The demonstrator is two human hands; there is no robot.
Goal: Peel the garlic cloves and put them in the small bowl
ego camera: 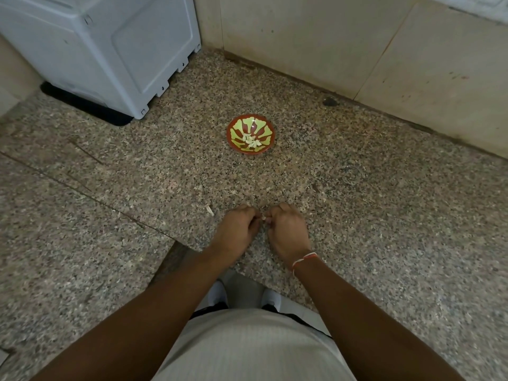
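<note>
From the head camera I look down on a speckled stone floor (pixel 357 204). A small bowl (pixel 233 127), red with yellow-green petal markings, sits on the floor well ahead of the hands. Inside it, at the bottom, lies a heap of pale peeled garlic cloves (pixel 250 141).

Both hands are low over the floor, close to the body, fingertips brought together. The left hand (pixel 236 229) is curled, fingers bent inward toward the right. The right hand (pixel 287 229) is curled the same way, facing the left. Between the two sets of fingertips I see a small pale object, a garlic clove (pixel 264 218), pinched from both sides. It is mostly hidden by the fingers; I cannot tell how much skin is on it.

A thin red-and-white thread (pixel 303 258) circles the right wrist.

On the floor just left of the left hand lies a pale scrap of garlic skin (pixel 210 210). Smaller pale flecks are scattered nearby.

Upper left: a grey-white appliance (pixel 110 50) stands on a dark mat (pixel 82 105). Upper right: a beige tiled wall (pixel 330 45) meets the floor, well behind the bowl.

At the bottom of the frame I see a light striped garment (pixel 247 347) and two white shoes (pixel 217 296).
</note>
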